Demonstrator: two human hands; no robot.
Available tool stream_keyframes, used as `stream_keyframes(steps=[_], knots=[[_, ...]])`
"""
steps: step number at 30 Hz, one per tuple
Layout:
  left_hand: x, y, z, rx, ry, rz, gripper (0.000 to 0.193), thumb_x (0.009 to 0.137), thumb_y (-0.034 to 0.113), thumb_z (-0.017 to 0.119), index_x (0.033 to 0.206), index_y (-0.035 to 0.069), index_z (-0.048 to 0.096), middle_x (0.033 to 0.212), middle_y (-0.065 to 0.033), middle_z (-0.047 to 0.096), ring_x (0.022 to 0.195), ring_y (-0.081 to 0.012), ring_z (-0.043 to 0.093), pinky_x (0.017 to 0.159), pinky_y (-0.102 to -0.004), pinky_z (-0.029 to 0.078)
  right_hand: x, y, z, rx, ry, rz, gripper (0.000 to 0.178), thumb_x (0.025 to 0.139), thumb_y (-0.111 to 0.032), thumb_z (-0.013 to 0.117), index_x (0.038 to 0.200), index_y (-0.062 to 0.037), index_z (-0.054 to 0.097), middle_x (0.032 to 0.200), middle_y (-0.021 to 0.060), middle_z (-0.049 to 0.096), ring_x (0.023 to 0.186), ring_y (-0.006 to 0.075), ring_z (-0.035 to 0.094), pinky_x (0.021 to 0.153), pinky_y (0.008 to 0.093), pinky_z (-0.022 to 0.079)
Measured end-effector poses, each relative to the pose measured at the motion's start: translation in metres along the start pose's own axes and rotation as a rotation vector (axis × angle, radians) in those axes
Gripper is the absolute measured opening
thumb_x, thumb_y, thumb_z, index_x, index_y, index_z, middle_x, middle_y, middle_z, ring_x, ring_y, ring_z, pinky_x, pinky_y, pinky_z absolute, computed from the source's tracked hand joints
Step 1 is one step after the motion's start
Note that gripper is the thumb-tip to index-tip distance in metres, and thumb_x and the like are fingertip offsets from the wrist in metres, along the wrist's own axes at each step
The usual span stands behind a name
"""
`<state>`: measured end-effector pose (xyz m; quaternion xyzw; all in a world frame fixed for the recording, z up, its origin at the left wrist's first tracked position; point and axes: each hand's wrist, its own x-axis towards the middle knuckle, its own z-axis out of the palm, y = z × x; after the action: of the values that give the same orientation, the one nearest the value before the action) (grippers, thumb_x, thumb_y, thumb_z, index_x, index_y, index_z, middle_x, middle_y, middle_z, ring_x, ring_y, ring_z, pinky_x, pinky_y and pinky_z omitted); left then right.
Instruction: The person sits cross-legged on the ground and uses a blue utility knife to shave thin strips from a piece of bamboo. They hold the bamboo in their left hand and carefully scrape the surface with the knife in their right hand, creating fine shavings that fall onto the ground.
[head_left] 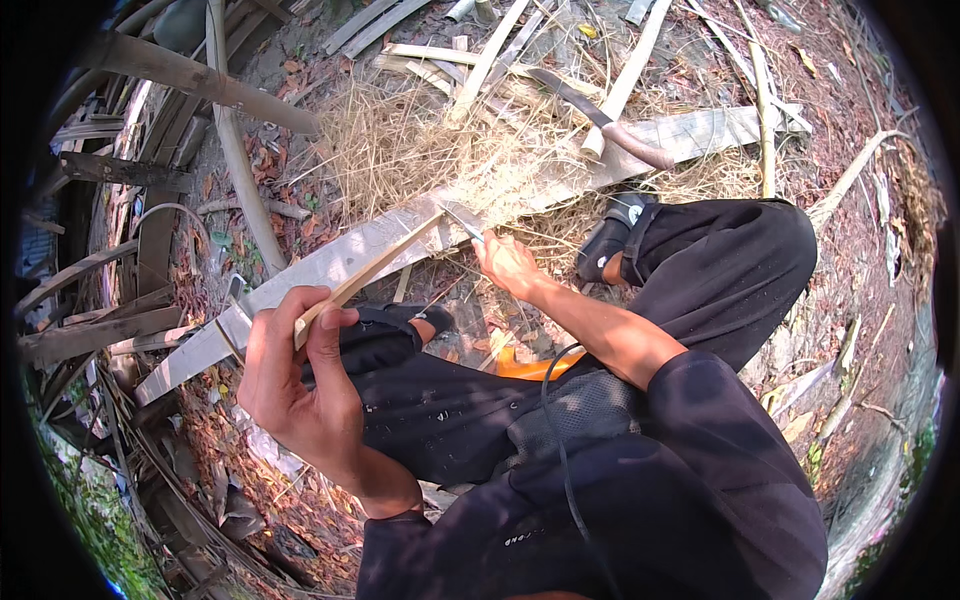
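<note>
My left hand (pixel 310 370) is closed on the near end of a pale bamboo strip (pixel 375 265), which slants up and away to the right. In my right hand (pixel 507 265) is a small knife (pixel 462 220), its blade pointing away to the left. The blade meets or lies right beside the strip's far end; I cannot tell whether it cuts in. Both are above a long grey wooden plank (pixel 330 265) that crosses in front of me. A machete (pixel 600 115) with a curved dark blade and brown wooden handle rests across the plank's right part.
Straw-like shavings (pixel 400 150) heap over and behind the plank. Split bamboo pieces (pixel 490 60) are scattered at the far side, and a thick bamboo pole (pixel 200 80) juts in at the upper left. Something orange (pixel 530 365) shows beneath me. A dark cable (pixel 560 450) runs down my front.
</note>
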<state>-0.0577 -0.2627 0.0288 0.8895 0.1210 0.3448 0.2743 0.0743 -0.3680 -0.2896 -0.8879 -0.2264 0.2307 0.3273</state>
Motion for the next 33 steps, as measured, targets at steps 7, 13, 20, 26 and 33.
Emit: stream_keyframes(steps=[7,13,20,26,33], knots=[[-0.002,-0.015,0.001,-0.085,0.244,-0.189,0.012,0.094,0.003,0.063,0.100,-0.008,0.065,0.086,-0.0098,0.068,0.064,-0.0136,0.067,0.054,-0.0234,0.053,-0.004,-0.050,-0.043,0.083,-0.034,0.081,0.054,0.096,-0.048,0.048,0.093,0.0026,0.067,0.083,0.0290,0.066,0.081,0.0446,0.066,0.077,0.0517,0.051],[-0.004,-0.019,-0.005,-0.020,0.202,-0.223,0.014,0.095,0.006,0.062,0.099,-0.007,0.066,0.081,-0.0093,0.066,0.055,-0.0096,0.060,0.046,-0.0210,0.046,0.005,-0.031,-0.020,0.218,-0.044,0.062,0.052,0.094,-0.043,0.050,0.086,0.0057,0.066,0.075,0.0276,0.065,0.073,0.0454,0.065,0.070,0.0508,0.052],[-0.002,-0.015,-0.007,-0.076,0.189,-0.296,0.014,0.096,0.007,0.061,0.098,-0.006,0.067,0.072,-0.0058,0.064,0.053,-0.0081,0.058,0.046,-0.0203,0.046,0.011,-0.035,-0.016,0.658,-0.204,0.107,0.035,0.100,-0.029,0.045,0.096,0.0045,0.051,0.065,0.0227,0.057,0.063,0.0401,0.058,0.061,0.0505,0.045],[-0.004,-0.012,-0.008,-0.066,0.181,-0.276,0.013,0.095,0.005,0.061,0.098,-0.005,0.068,0.071,-0.0059,0.063,0.055,-0.0077,0.059,0.047,-0.0199,0.045,0.003,-0.036,-0.003,0.098,0.080,-0.295,0.023,0.102,-0.021,0.043,0.106,0.0010,0.046,0.067,0.0217,0.054,0.062,0.0401,0.057,0.059,0.0496,0.043],[-0.001,-0.013,-0.008,-0.097,0.165,-0.271,0.013,0.095,0.005,0.062,0.099,-0.005,0.068,0.071,-0.0057,0.063,0.055,-0.0074,0.059,0.047,-0.0198,0.045,0.006,-0.027,-0.021,0.207,-0.112,-0.069,0.024,0.101,-0.022,0.045,0.104,0.0018,0.045,0.081,0.0310,0.062,0.079,0.0481,0.062,0.069,0.0560,0.047]])
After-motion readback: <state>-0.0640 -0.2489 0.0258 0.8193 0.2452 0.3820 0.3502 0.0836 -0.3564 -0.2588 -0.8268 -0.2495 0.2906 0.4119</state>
